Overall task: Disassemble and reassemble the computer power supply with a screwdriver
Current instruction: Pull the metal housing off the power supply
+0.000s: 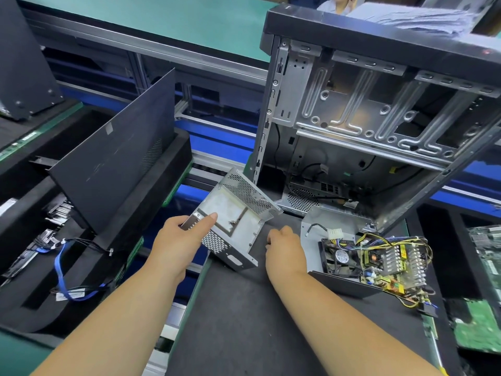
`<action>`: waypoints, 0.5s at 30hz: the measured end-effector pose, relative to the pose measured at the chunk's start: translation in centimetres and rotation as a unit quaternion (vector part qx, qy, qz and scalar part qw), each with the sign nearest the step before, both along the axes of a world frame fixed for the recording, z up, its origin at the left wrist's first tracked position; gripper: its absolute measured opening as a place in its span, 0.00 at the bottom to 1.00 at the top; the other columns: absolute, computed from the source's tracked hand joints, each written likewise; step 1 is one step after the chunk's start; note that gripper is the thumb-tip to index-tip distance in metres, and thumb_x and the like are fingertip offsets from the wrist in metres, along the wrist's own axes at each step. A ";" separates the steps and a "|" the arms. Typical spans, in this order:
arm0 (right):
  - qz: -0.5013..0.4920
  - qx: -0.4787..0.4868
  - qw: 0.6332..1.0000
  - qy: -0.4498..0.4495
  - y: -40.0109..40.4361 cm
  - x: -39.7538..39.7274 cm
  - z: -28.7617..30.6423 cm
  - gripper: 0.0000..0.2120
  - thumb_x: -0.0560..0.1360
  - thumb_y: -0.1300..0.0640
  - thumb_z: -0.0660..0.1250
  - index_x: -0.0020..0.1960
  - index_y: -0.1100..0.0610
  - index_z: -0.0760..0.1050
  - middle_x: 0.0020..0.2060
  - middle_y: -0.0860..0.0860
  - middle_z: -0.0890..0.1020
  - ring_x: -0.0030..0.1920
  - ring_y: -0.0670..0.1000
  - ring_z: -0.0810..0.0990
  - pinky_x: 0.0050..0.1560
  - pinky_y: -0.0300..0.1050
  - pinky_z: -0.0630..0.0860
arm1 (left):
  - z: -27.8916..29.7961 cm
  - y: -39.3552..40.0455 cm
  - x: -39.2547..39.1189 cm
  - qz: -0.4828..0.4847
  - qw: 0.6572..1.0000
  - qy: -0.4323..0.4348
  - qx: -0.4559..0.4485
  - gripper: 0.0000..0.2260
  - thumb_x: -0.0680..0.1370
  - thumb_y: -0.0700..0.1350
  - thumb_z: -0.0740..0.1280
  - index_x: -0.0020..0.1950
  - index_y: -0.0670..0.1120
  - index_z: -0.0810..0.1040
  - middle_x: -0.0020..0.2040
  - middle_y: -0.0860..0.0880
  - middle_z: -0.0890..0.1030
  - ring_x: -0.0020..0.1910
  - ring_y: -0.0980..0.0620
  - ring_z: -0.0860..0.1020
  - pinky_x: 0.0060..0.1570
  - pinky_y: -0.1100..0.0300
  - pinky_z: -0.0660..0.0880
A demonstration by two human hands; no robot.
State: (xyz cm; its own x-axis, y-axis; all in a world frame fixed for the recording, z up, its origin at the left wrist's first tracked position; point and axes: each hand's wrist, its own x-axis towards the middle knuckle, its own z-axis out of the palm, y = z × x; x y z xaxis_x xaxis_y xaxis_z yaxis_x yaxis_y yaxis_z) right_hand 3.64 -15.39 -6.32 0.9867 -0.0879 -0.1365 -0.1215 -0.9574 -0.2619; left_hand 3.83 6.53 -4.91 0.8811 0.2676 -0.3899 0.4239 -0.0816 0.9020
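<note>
My left hand (180,236) grips the grey perforated power supply cover (235,213) by its left edge, thumb on the inner face, and holds it tilted above the black mat (233,316). My right hand (284,248) hovers just right of the cover with its fingers curled; whether it holds anything is hidden. Further right lies the opened power supply base (374,256), showing its black fan, circuit board and yellow and black wires. No screwdriver is in view.
An open computer case (366,118) stands behind the power supply. A black side panel (119,153) leans in the foam tray at left, beside blue and black cables (67,270). Green circuit boards (477,321) lie at the right edge. A person stands at the far back.
</note>
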 end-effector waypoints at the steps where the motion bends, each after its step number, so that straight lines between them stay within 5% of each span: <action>1: 0.003 0.005 1.000 -0.006 -0.1 0.0 0.0 0.11 0.78 0.66 0.59 0.58 0.59 0.74 0.57 0.55 0.71 0.56 0.56 0.71 0.48 0.43 0.72 | -0.2 0.0 0.0 0.000 1.000 0.003 0.000 0.34 0.58 0.71 0.75 0.46 0.44 0.76 0.35 0.56 0.71 0.42 0.53 0.75 0.59 0.49 0.78; 8: 0.025 0.070 0.996 -0.054 -0.4 0.6 0.3 0.12 0.78 0.64 0.60 0.57 0.58 0.79 0.54 0.54 0.77 0.54 0.55 0.75 0.50 0.45 0.72 | -0.3 -0.1 0.0 -0.001 1.000 0.006 -0.004 0.44 0.57 0.72 0.74 0.55 0.37 0.73 0.38 0.53 0.69 0.42 0.52 0.72 0.58 0.49 0.78; 13: 0.129 0.138 0.980 -0.062 0.8 1.1 0.7 0.16 0.78 0.60 0.65 0.66 0.56 0.77 0.60 0.52 0.77 0.59 0.53 0.76 0.58 0.42 0.70 | -0.1 -0.8 -0.4 -0.018 1.000 0.013 -0.012 0.39 0.59 0.70 0.75 0.51 0.39 0.74 0.37 0.54 0.73 0.42 0.52 0.76 0.58 0.49 0.78; 15: 0.132 0.144 0.979 -0.057 1.2 1.4 0.8 0.18 0.78 0.57 0.67 0.67 0.55 0.75 0.61 0.51 0.76 0.61 0.52 0.74 0.60 0.43 0.70 | 0.1 -1.1 -0.5 -0.039 0.999 0.020 -0.022 0.38 0.58 0.71 0.75 0.54 0.42 0.77 0.44 0.51 0.80 0.49 0.51 0.80 0.59 0.49 0.77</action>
